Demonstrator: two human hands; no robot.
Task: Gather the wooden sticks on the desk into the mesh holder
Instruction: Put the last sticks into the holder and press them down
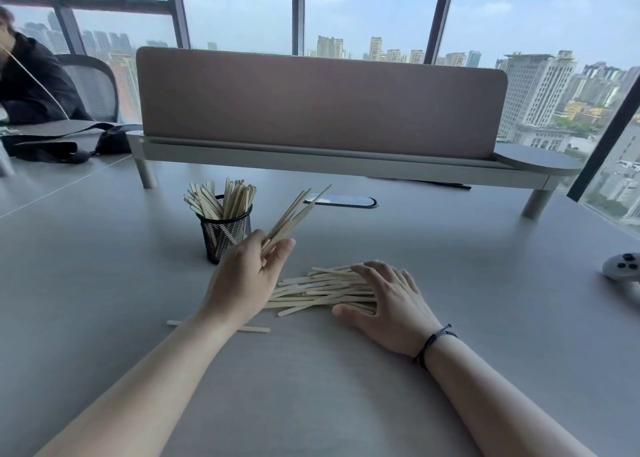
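Note:
A black mesh holder stands on the grey desk with several wooden sticks upright in it. Just right of it, my left hand grips a bundle of sticks that slants up and to the right. A flat pile of sticks lies on the desk between my hands. My right hand rests on the pile's right end, fingers spread over the sticks and thumb on the desk. One loose stick lies by my left wrist, partly hidden under the arm.
A pink divider panel on a raised shelf spans the desk's back. A grey controller lies at the right edge. A black bag and a seated person are at the far left. Windows lie behind.

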